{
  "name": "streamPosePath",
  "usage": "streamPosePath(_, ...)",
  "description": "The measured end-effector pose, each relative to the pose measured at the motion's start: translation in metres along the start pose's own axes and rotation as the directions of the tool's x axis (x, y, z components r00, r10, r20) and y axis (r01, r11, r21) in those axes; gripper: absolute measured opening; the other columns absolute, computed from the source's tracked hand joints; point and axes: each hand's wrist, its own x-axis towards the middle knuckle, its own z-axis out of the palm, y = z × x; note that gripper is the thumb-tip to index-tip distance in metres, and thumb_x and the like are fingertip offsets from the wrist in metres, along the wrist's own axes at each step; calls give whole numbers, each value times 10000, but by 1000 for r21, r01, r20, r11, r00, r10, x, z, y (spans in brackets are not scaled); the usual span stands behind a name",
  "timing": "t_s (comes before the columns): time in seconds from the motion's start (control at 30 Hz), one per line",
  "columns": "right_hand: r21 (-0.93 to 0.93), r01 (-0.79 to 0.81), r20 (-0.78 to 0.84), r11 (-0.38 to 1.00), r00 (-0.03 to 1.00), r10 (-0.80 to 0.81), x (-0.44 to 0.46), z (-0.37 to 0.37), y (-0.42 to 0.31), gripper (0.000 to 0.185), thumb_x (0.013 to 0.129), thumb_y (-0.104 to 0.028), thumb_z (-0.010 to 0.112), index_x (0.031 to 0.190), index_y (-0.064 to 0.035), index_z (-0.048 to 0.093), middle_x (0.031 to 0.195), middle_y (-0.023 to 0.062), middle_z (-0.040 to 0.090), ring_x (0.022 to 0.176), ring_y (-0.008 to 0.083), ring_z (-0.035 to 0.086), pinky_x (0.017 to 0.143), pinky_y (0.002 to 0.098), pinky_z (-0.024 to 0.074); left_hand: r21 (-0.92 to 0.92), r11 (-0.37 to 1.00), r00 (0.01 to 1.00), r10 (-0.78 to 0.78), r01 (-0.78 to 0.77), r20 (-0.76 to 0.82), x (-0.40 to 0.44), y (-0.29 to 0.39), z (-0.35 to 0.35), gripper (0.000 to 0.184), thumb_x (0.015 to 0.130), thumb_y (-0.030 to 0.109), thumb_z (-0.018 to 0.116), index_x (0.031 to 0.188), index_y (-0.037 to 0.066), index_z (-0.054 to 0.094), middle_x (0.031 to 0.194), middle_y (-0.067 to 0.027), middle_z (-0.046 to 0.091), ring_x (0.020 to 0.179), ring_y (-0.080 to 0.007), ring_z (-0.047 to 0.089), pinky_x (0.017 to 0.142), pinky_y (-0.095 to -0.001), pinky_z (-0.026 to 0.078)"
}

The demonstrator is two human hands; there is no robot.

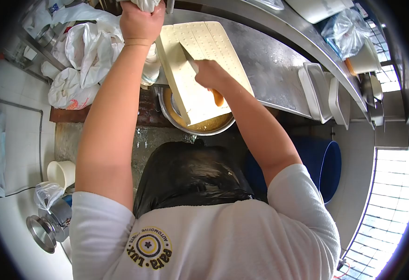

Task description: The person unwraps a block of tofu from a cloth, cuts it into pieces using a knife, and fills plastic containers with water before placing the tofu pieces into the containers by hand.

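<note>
My right hand [210,75] is wrapped round a knife [188,55], its blade pointing away to the upper left and its orange-brown handle end showing below my fist. Both are over a thick, pale yellow slab [204,37] with rows of small dimples, whose near end overhangs a round metal bowl [167,111] of yellowish liquid. Whether the blade touches the slab I cannot tell. At the top edge, my left hand [141,23] is closed on a bunched white cloth or bag [147,3], partly out of view.
White plastic bags [85,51] are heaped on the left. The metal counter [274,65] extends right to white trays [314,91]. Close to my body lies black plastic [186,172]; a blue barrel [328,168] stands at right. A shelf [316,42] runs above the counter.
</note>
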Motion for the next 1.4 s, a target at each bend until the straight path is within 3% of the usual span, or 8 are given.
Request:
streamPosePath(0.17,-38,86,-211,996,973,-92,-92,51,33,554,849,-57,527,1398,-42,601,986,310,722,890,455,724,805,500,589,184,980,997,-80,77,12,8,-20,10,740,784,464,822,1094,-111,473,962,-343,703,886,-537,693,817,-538,577)
streamPosePath(0.53,30,-77,-46,997,996,78,-366,96,83,617,944,-116,620,1541,-51,478,974,214,696,827,379,705,800,468,575,46,993,990,-117,113,85,0,16,-12,779,832,510,837,1171,-112,514,1043,-328,707,1033,-519,678,928,-508,534)
streamPosePath(0.6,75,-73,-53,994,996,77,-416,94,107,633,938,-112,652,1547,-60,487,949,197,698,785,347,704,784,433,580,-10,1000,997,7,-7,76,-24,25,-27,712,856,518,831,1135,-85,576,1108,-295,693,1041,-472,676,944,-486,524)
streamPosePath(0.73,269,-270,-9,924,959,283,-471,108,126,671,900,-82,696,1544,-92,509,956,196,700,882,357,721,837,438,578,-134,965,953,-191,227,236,-160,-3,-46,347,990,251,682,1154,-48,619,1031,-232,707,977,-409,699,880,-497,521)
streamPosePath(0.77,339,-297,-77,893,937,341,-475,114,129,689,888,-72,713,1546,-93,508,946,194,699,870,346,723,838,421,580,-52,869,837,-456,492,301,-213,-3,-47,242,1035,230,614,1137,10,623,991,-160,721,920,-334,710,844,-472,532)
streamPosePath(0.8,329,-273,-167,904,925,340,-473,122,136,704,883,-86,740,1547,-94,507,920,190,691,830,328,717,816,400,579,181,200,79,-851,963,520,-244,-15,-54,240,1047,287,593,1162,84,648,1096,-94,711,979,-224,679,873,-460,543)
streamPosePath(0.9,340,-214,-336,916,882,331,-446,111,142,703,887,-91,749,1547,-99,507,895,185,685,804,330,708,782,396,577,279,-157,-310,-672,947,673,-314,-15,-66,150,1067,185,505,1113,90,611,956,-73,714,820,-190,686,713,-363,565)
streamPosePath(1.4,471,-277,-439,837,750,495,-418,21,257,665,904,-39,725,1536,-73,520,733,96,601,626,209,595,646,337,514,323,-111,-270,-820,940,504,-359,78,-6,234,1032,82,452,1171,75,640,939,-90,718,732,-204,694,629,-363,627)
